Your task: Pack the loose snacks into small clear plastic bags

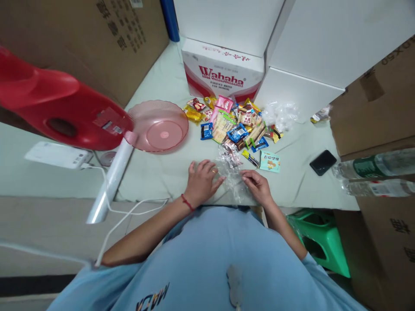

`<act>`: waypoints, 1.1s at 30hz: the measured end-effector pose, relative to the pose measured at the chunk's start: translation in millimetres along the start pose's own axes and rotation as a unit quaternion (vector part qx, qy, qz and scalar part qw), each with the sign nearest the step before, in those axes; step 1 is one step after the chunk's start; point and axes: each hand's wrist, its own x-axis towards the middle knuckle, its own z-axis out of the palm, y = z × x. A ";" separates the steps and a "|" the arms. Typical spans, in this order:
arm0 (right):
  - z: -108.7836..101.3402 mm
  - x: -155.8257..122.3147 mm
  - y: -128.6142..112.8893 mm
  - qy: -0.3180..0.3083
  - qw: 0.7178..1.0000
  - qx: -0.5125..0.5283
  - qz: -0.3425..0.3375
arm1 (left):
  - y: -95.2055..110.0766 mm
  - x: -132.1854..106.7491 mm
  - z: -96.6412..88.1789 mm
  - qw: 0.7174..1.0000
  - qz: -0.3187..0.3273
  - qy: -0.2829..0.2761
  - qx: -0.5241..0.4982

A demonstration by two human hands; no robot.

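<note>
A crumpled clear plastic bag (236, 183) lies at the table's front edge, between my hands. The fingertips of my right hand (258, 186) are pinched together on its right side. My left hand (201, 183), with a red cord at the wrist, hovers at the bag's left side; its fingers are apart and it holds nothing. Just beyond the bag is a heap of wrapped snacks (223, 125). A light-blue snack packet (270, 162) and a small yellow-and-black wrapped stick (250, 158) lie near my right hand. Left of the heap stands a pink transparent plate (145, 140).
A white-and-red Wahaha carton (223, 71) stands behind the heap, beside crumpled clear plastic (282, 115). To the right are a black phone (323, 163) and plastic bottles (389, 164). A red jug-like container (74, 112), a white roll (112, 181) and a cable (129, 211) occupy the left.
</note>
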 end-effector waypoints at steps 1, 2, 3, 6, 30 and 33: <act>-1.6 -2.6 2.0 0.010 1.000 -0.011 -0.008 | -2.1 0.9 9.5 1.000 -0.025 -0.008 0.004; -2.9 -5.4 3.5 0.020 0.999 -0.021 -0.015 | -3.2 0.8 17.4 0.999 -0.046 -0.010 0.001; -3.4 -7.9 4.1 0.027 0.999 -0.030 -0.021 | -2.7 0.2 23.7 0.998 -0.059 -0.005 -0.008; 2.1 -11.2 -1.0 0.032 0.997 -0.054 -0.044 | 8.8 0.5 34.9 0.997 -0.055 0.028 -0.052; 13.6 8.6 14.2 0.090 0.966 0.051 0.236 | -95.5 -58.1 -11.6 0.955 -0.228 0.187 0.009; 7.1 8.7 10.3 0.063 0.973 -0.006 0.221 | -87.0 -62.4 -8.1 0.970 -0.067 0.219 0.080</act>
